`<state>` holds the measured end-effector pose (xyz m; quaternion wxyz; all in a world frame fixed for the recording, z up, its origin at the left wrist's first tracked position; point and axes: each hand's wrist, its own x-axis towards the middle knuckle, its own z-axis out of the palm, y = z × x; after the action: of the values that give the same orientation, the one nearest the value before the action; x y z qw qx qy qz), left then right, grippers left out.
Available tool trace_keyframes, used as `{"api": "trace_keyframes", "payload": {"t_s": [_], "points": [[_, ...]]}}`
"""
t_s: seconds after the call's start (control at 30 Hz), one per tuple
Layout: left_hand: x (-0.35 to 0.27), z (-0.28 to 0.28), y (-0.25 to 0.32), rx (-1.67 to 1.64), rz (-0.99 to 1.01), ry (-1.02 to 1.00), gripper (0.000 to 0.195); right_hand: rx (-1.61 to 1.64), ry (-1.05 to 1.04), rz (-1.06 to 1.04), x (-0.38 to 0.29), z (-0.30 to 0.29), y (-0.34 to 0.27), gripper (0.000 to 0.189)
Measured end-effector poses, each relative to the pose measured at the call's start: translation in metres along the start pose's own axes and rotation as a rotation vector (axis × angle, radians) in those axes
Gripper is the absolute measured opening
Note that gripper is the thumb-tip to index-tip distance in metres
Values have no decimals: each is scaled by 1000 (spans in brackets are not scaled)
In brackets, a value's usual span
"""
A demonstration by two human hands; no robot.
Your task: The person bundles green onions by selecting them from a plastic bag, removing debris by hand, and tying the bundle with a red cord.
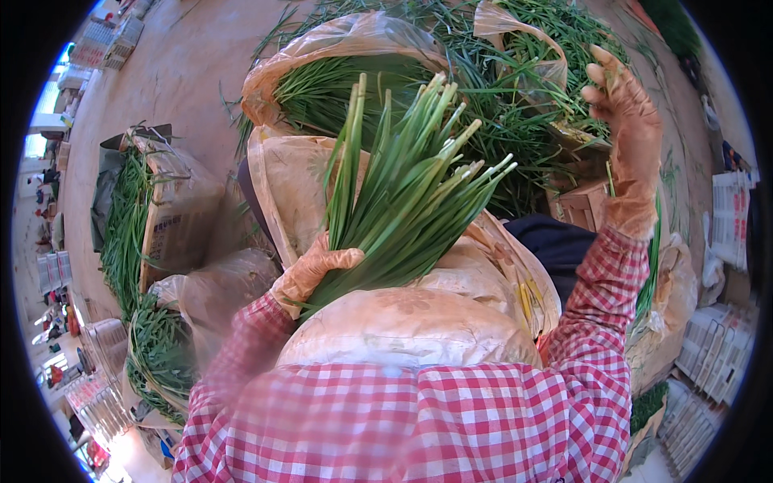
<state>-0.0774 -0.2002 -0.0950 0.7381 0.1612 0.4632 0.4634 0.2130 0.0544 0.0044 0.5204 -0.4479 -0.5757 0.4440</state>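
Note:
Gloved, my left hand (320,265) is closed around the lower part of a bunch of long green leafy stalks (392,187), over my lap. Their pale cut ends point up and to the right, fanned unevenly. My right hand (622,102), in a similar stained glove, is raised at the upper right, away from the bunch, its fingers slightly curled and apart. I see nothing held in it. Behind the bunch, an open plastic-lined container (256,90) holds more green stalks. A stained plastic apron (404,314) covers my lap.
Loose green stalks (507,133) lie heaped beyond my knees. On the left stand a box (175,229) and a plastic bag (223,284), both beside greens. A wooden crate (580,205) sits below my right hand. Stacked white crates (712,350) are at the far right.

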Motion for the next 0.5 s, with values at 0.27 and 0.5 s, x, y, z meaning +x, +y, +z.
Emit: {"api": "trace_keyframes", "payload": {"t_s": [0.27,0.5], "points": [[1,-19,-6,-230,-114,-30,33,200,-692,981,-109,-25,109,69],[25,-22,17,-320,-304,5,23,775,-400,784,-99,62,111,35]]}}
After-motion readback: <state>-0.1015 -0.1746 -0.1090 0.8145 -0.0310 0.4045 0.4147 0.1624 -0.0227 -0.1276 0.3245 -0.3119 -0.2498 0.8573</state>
